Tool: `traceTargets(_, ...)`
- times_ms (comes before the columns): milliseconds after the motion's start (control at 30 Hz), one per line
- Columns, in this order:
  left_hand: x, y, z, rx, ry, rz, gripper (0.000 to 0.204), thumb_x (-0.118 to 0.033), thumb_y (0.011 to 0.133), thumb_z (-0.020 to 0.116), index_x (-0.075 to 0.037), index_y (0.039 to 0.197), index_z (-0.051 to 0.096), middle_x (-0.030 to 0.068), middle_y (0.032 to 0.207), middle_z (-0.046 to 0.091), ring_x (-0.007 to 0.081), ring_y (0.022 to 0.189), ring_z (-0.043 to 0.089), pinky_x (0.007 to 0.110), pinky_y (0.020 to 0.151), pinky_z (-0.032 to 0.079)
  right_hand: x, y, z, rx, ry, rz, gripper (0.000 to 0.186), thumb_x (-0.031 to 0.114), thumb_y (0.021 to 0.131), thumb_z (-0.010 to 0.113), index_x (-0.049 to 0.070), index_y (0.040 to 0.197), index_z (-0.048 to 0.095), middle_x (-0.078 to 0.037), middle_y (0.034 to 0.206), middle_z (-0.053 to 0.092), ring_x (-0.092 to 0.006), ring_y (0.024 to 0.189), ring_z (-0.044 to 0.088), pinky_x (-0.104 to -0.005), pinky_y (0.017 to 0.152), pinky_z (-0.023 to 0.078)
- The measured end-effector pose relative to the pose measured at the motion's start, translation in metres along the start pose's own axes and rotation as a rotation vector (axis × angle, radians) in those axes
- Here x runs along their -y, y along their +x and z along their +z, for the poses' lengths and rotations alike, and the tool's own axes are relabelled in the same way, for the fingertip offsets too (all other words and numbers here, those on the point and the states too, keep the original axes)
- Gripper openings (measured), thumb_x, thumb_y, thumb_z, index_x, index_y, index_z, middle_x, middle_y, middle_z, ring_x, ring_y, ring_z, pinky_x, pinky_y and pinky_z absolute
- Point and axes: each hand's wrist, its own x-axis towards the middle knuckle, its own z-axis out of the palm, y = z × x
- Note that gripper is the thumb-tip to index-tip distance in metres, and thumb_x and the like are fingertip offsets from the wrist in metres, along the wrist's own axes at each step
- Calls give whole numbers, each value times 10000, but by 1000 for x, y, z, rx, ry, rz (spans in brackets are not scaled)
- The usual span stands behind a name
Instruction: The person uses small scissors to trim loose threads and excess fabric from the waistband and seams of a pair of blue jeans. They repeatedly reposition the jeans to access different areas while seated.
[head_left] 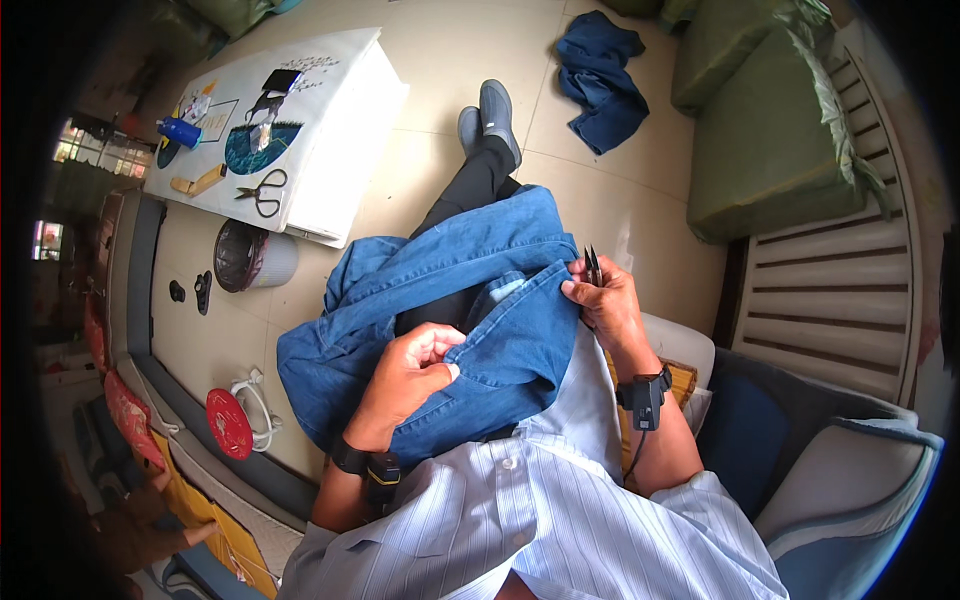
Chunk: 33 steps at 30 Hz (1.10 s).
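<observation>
A blue denim garment point(515, 350) lies bunched across my lap and thighs, with a seamed edge stretched between my two hands. My left hand point(405, 375) pinches the lower left end of this edge between thumb and fingers. At the upper right end, my right hand point(610, 305) grips the same edge with thumb and forefinger. Small thread snips point(593, 268) are also tucked in the right hand, their dark pointed blades sticking up past the fingers. Their handles are mostly hidden by the palm.
A white-covered table point(345, 165) at the upper left bears black-handled scissors point(264, 192), a blue bottle point(180, 132) and other small items. A waste bin point(270, 262) stands below it. Another denim piece point(605, 85) lies on the floor. A slatted bench point(835, 300) with green cushions is at right.
</observation>
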Motion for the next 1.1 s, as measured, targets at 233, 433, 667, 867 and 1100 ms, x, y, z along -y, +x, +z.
traceTargets(233,-32,30,16,-58,384,224,406,63,893,687,23,1295,654,90,1159,723,168,1074,696,321,979,551,2,-8,-9,131,176,-19,268,-37,871,807,92,1074,688,85,822,581,2,532,423,-193,432,298)
traceTargets(433,-36,72,49,-29,482,371,313,-22,923,753,22,1223,675,99,1074,737,148,983,700,317,898,577,21,-27,-2,193,276,-53,276,-35,857,821,81,1082,713,71,855,638,1,595,492,-186,457,310)
traceTargets(667,-38,64,58,-41,394,316,72,-56,990,717,-1,1028,693,18,907,701,70,847,624,248,769,522,26,-38,0,194,291,-58,288,-50,850,825,56,1098,722,49,867,666,-6,587,507,-184,448,317)
traceTargets(867,-32,54,52,-66,284,366,46,-43,1002,692,-2,1023,692,15,912,699,66,841,615,249,762,513,33,-42,6,219,303,-69,293,-52,851,825,51,1104,720,48,869,669,-6,584,498,-184,445,312)
traceTargets(1100,-33,41,54,-142,477,502,23,-22,998,675,-7,1011,687,30,897,691,100,839,640,275,766,523,30,-56,7,110,116,-160,159,48,941,771,35,1090,716,57,829,641,-8,599,465,-203,493,323)
